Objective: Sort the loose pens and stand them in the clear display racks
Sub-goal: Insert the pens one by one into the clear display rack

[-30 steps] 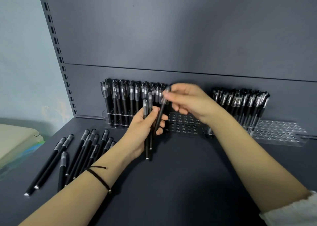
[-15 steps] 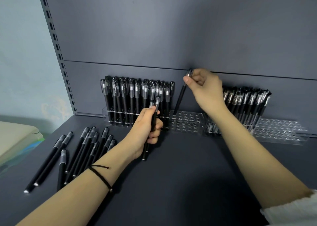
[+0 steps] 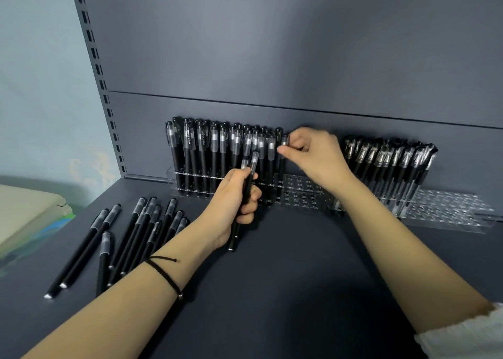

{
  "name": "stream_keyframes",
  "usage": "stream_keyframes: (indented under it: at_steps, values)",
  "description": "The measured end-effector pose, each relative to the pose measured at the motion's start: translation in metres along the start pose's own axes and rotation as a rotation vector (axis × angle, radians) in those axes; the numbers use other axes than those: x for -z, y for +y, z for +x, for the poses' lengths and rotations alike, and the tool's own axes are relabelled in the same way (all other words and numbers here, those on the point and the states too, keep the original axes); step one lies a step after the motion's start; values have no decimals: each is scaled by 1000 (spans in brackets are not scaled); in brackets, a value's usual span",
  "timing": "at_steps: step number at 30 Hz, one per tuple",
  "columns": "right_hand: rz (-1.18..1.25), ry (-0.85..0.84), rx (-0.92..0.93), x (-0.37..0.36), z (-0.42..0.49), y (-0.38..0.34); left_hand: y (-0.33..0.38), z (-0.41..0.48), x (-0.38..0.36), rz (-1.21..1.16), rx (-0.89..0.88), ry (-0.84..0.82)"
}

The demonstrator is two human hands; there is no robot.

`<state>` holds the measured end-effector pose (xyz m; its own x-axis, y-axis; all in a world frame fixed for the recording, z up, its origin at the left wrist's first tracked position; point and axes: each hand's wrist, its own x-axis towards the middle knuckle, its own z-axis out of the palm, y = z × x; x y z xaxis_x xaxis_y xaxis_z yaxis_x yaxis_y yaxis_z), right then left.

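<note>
The clear left rack (image 3: 299, 192) and right rack (image 3: 449, 209) each hold a row of upright black pens. The right hand (image 3: 315, 157) pinches the cap of the end pen (image 3: 281, 173) standing in the left rack. The left hand (image 3: 234, 200) grips two pens (image 3: 253, 162). Roughly a dozen loose pens (image 3: 130, 239) lie on the shelf (image 3: 299, 277).

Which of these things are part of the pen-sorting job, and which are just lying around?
Part of the job:
- loose pens on the shelf
- two pens gripped by the left hand
- pen that the right hand pinches, standing in the left rack
- right rack

Not part of it:
- beige object at far left
- black wrist cord
</note>
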<state>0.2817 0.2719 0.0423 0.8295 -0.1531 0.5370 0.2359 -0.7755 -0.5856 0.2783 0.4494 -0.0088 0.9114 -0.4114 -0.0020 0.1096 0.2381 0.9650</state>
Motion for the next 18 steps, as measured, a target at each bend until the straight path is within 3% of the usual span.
stream_keyframes:
  at_steps: [3,8,9,13,18]
  values:
    - [14,-85,-47,2,-2,-1,1,1,-1,-58,-9,-35]
    - [188,149,-32,12,-3,-17,-2,-2,-4,-35,-115,-144]
    - [191,117,-12,14,-3,-21,-3,-4,-4,-24,-139,-173]
    - [221,-278,27,18,-7,-31,-2,-7,-6,-18,-203,-233]
    - [574,-355,-11,18,-7,-26,3,-8,-9,-87,-212,-251]
